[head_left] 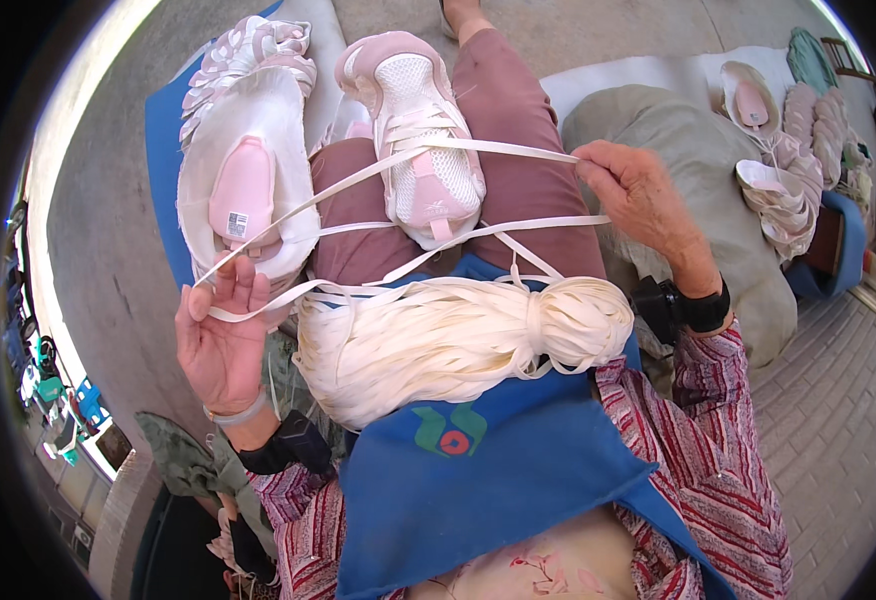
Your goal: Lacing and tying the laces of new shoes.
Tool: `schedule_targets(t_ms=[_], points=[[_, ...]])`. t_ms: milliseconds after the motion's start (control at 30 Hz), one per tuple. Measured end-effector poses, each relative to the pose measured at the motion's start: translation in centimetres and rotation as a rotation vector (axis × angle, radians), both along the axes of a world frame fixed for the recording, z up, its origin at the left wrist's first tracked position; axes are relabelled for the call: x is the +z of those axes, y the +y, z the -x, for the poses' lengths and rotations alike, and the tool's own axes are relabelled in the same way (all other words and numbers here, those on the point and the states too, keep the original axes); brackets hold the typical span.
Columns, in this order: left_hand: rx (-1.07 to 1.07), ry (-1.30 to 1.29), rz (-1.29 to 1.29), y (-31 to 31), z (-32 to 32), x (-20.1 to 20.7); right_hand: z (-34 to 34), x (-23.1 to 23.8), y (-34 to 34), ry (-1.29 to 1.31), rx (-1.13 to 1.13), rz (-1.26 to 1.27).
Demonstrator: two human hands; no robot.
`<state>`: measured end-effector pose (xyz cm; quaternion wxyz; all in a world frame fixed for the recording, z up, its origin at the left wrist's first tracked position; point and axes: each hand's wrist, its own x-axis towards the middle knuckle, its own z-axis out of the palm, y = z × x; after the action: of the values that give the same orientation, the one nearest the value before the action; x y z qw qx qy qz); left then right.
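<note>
A pink and white sneaker (428,150) rests between my thighs, its heel toward me. A flat white shoelace (518,150) passes through the sneaker and stretches out to both sides. My left hand (223,345) is palm up at the left, with the lace running taut from its pinched thumb and fingertips and another strand crossing its fingers. My right hand (648,200) pinches the opposite end at the right, above my thigh. A thick tied bundle of cream laces (428,340) lies across my lap on a blue apron (488,470).
At my left, a white-lined holder (193,190) contains a pink insole (243,190) and several sneakers (248,70). Grey-beige fabric (688,130) covers the area at my right. Farther right, more pink and white shoes (788,190) are piled by a blue chair (838,245).
</note>
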<state>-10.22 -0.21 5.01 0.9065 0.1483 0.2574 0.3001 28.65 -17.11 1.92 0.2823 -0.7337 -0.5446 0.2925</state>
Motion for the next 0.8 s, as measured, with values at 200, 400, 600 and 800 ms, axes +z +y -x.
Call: schedule_targets(t_ms=[200,400,600,800], points=[[0.514,-0.001,-0.090,2.0,9.6,3.1,-2.0,0.1,0.0,0.000,-0.058,0.191],[1.010,0.222,-0.234,4.3,20.3,3.6,-4.8,-4.3,-1.2,-0.167,-0.060,0.250],[0.471,0.076,-0.366,2.9,11.9,4.2,-3.0,-2.5,-0.2,-0.246,-0.191,-0.071],[-0.071,0.743,-0.607,-0.2,-4.5,1.2,2.3,0.6,3.6,0.009,0.008,-0.003]])
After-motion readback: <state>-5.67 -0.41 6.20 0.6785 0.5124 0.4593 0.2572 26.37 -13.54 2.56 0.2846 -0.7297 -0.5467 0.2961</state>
